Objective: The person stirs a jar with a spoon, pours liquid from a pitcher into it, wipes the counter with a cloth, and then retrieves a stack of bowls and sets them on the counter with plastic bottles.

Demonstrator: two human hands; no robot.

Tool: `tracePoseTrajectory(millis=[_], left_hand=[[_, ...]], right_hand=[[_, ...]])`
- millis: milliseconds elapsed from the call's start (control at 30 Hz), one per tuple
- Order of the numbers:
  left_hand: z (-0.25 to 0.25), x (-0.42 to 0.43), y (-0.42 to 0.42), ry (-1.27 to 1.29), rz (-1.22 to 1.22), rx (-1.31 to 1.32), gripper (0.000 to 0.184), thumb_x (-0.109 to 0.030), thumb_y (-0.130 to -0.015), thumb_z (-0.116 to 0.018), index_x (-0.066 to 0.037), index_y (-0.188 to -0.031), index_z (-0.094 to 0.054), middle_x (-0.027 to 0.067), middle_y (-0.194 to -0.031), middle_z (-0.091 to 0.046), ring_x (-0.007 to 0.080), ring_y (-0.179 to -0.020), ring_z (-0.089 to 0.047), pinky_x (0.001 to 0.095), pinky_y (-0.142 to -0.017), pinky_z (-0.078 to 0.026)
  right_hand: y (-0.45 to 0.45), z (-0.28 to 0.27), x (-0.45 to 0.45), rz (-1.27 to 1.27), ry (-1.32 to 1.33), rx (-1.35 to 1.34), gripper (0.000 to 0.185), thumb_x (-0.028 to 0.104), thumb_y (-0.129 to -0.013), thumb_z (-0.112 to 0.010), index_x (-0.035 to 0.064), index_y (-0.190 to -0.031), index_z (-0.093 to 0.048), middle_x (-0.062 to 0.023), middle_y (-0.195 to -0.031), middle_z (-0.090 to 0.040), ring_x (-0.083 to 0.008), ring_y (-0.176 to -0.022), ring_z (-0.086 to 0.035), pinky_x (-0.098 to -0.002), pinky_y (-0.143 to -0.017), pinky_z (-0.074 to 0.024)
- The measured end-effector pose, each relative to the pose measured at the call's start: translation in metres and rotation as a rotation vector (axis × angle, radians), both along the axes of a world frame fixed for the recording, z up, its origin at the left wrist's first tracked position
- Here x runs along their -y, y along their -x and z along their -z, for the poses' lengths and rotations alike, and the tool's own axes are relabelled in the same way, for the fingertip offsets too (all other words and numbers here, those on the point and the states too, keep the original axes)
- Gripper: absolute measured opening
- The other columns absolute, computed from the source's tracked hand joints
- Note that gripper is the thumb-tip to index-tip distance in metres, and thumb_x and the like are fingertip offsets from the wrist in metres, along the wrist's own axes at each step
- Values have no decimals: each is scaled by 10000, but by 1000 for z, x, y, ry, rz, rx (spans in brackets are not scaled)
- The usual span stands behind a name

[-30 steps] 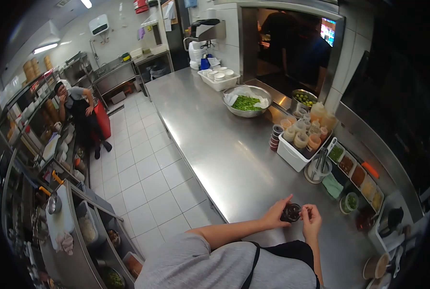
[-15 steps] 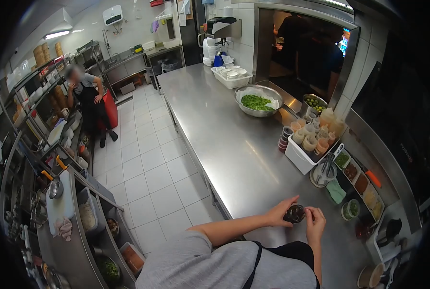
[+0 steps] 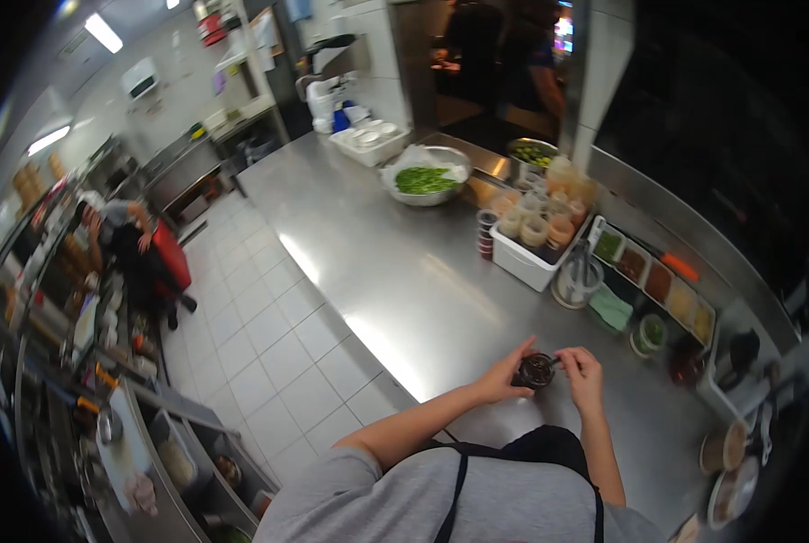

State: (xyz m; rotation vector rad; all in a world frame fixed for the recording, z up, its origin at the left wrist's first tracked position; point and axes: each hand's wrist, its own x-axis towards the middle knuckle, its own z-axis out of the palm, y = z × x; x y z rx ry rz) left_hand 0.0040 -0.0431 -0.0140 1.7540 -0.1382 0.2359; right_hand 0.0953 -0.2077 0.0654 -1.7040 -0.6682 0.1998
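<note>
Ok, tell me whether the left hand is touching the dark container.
Touching: the head view shows the left hand curved around one side of the dark container.

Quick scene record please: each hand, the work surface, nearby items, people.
Left hand: wrapped around a dark jar
Right hand: fingertips at the jar's rim; exact grip unclear
Surface: steel counter
Nearby: green cloth, white bin of squeeze bottles
Farther along: metal bowl of greens
People: co-worker standing across the aisle; others beyond the hatch
</note>
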Motion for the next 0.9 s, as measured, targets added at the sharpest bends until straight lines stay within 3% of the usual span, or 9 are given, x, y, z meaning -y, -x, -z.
tracePoseTrajectory(millis=[100, 233, 300, 433, 500, 633, 700, 900], left_hand=[[-10, 1, 0, -17, 29, -43, 1059, -131, -670, -764, -112, -1428, -26, 191, -1394, -311, 291, -1280, -342, 399, -1025, -310], [-11, 12, -3, -97, -6, -1, 1073, -165, -660, -784, -100, -1425, -34, 199, -1368, -313, 303, -1248, -368, 413, -1004, -337], [-13, 18, -5, -217, -204, 2, 1106, -179, -595, -820, -40, -1413, -89, 202, -1236, -408, 309, -1157, -429, 372, -990, -346], [-11, 13, -5, -411, -198, -67, 1133, -228, -604, -833, -24, -1402, -55, 167, -1191, -399, 301, -1158, -416, 425, -969, -391], [-8, 13, -8, -237, -211, -55, 1109, -233, -584, -838, -18, -1401, -120, 175, -1168, -428, 284, -1100, -458, 365, -964, -365], [-20, 8, -10, -139, -92, -153, 1094, -186, -615, -823, -60, -1411, -82, 163, -1225, -422, 279, -1144, -450, 417, -952, -397], [-26, 5, -12, -164, -61, -174, 1085, -156, -636, -806, -85, -1416, -55, 157, -1254, -413, 283, -1174, -434, 439, -949, -405], [-23, 3, -13, -62, 30, -259, 1044, -98, -688, -760, -95, -1414, -11, 172, -1327, -334, 298, -1248, -351, 467, -1020, -330]], right_hand=[[0, 4, -2, -71, 47, 103, 162, 129, -865, -553, 12, -809, -649, -13, -669, -530, -86, -617, -506, -223, -542, -382], [-1, 7, 1, -130, 49, 127, 133, 112, -841, -571, 19, -811, -661, -44, -675, -550, -124, -630, -524, -256, -565, -411], [-2, 3, 1, -154, 34, 132, 123, 122, -829, -587, 17, -833, -652, -82, -722, -582, -199, -663, -570, -294, -596, -438], [-8, 2, 4, -100, -40, 194, 119, 120, -828, -586, 15, -824, -641, -91, -729, -582, -225, -664, -577, -305, -597, -441], [-14, 2, 4, -66, -71, 176, 109, 112, -826, -582, 15, -814, -631, -95, -731, -580, -234, -666, -575, -308, -595, -441], [-27, 9, 2, -95, -116, 199, 111, 120, -829, -573, 22, -821, -624, -97, -746, -582, -246, -679, -575, -316, -614, -446], [-33, 15, 1, -246, -116, 283, 134, 153, -835, -570, 32, -836, -627, -91, -761, -584, -245, -702, -576, -322, -637, -449], [-31, 13, 3, -351, 9, 241, 143, 192, -829, -579, 61, -845, -634, -77, -786, -586, -246, -729, -575, -322, -649, -450]])
